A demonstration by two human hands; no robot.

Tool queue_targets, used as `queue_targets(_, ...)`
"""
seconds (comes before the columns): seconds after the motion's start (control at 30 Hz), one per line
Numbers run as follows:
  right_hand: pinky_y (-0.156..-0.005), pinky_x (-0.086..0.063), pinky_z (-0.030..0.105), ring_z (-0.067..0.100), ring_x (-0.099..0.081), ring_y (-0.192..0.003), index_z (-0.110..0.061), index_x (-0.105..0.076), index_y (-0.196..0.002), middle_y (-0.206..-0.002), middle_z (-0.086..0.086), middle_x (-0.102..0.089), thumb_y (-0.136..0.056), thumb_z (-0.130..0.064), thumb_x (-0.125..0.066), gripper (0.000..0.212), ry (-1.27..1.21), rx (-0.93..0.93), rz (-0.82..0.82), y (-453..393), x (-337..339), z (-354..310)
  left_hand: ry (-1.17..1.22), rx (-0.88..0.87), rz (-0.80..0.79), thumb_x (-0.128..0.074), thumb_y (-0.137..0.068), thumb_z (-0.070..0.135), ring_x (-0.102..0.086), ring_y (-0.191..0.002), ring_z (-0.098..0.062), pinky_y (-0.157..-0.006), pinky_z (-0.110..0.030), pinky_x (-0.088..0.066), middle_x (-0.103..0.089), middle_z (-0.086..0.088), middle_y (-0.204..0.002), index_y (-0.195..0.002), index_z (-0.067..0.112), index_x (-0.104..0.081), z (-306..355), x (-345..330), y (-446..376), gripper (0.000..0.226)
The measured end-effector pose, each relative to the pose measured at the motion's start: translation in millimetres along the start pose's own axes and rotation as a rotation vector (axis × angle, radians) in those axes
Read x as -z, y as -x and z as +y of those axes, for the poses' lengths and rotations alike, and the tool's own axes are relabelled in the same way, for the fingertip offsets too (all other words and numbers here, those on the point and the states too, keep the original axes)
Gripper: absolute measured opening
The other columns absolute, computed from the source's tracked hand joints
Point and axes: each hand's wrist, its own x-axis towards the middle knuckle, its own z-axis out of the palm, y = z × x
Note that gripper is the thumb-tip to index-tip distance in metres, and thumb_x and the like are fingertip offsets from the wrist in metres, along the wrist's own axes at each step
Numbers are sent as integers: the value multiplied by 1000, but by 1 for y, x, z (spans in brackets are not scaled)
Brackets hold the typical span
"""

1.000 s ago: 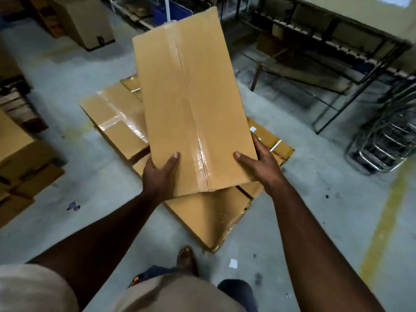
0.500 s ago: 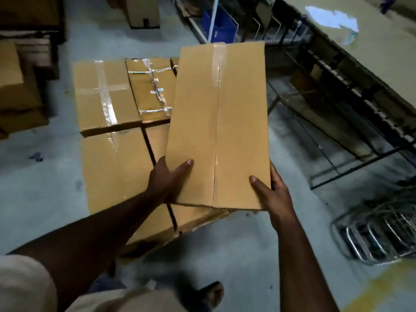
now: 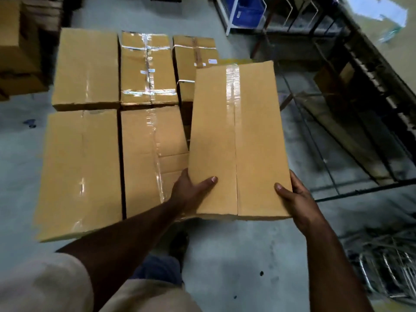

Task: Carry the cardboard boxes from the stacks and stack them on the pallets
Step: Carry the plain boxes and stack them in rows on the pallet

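I hold a long taped cardboard box flat in front of me, above the right side of a layer of boxes. My left hand grips its near left corner, thumb on top. My right hand grips the near right corner, thumb on top too. Below and to the left lie several taped boxes side by side, such as the near left box, the near middle box and the far left box. The pallet under them is hidden.
A dark metal rack stands right of the boxes, with a blue bin at the back. More stacked cardboard boxes stand at far left. Wire baskets lie on the grey floor at lower right. My foot is near the boxes.
I have stepped closer and turned, so the layer of boxes now lies square in front of me. The held box has come lower and further right over the layer's right side.
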Motion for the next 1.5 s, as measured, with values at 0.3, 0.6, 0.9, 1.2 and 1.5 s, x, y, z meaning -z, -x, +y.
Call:
queue_targets(0.3, -113, -46, 43, 12, -63, -129, -44, -48, -152, -140, -18, -66, -100, -24, -69, 60, 68, -81, -166, -93, 65, 42, -170, 169, -73, -100, -49, 59, -59, -123, -16, -101, -43, -54, -57, 11, -137, -151, 36, -30, -24, -62, -60, 126)
queue_targets(0.6, -105, -51, 43, 22, -58, -131, -50, -34, -158, -147, -12, -58, -102, -35, -65, 66, 103, -192, -367, -193, 61, 142, -232, 346, 204, -102, -45, 54, -56, -121, -22, -99, -45, -56, -56, 4, -133, -152, 29, -31, -72, -108, -99, 131)
queue_targets(0.9, -118, -40, 48, 25, -44, -142, -34, -19, -166, -160, -2, -40, -109, -30, -51, 65, 206, -131, -356, -280, 16, 199, -387, 326, 376, -97, -67, 37, -30, -150, -33, -117, -46, -35, -24, -7, -167, -164, 21, 6, -116, -133, -177, 142)
queue_targets(1.2, -117, -37, 44, 18, -10, -156, -36, 39, -154, -167, -7, 35, -63, -69, -89, 160, 759, 98, -629, -267, 15, 220, -1182, 224, 295, -71, -55, 90, 24, -154, -42, -119, -58, 26, 32, -18, -166, -158, 7, 27, -159, -139, -158, 165)
queue_targets(1.5, -102, -52, 45, 36, -48, -139, -37, 31, -158, -170, 1, 2, -81, -55, -83, 139, 798, 189, -525, -259, -7, 221, -1169, 419, 259, -70, -95, 45, 6, -156, -50, -126, -49, -21, 24, -26, -165, -158, -5, 17, -167, -127, -154, 118)
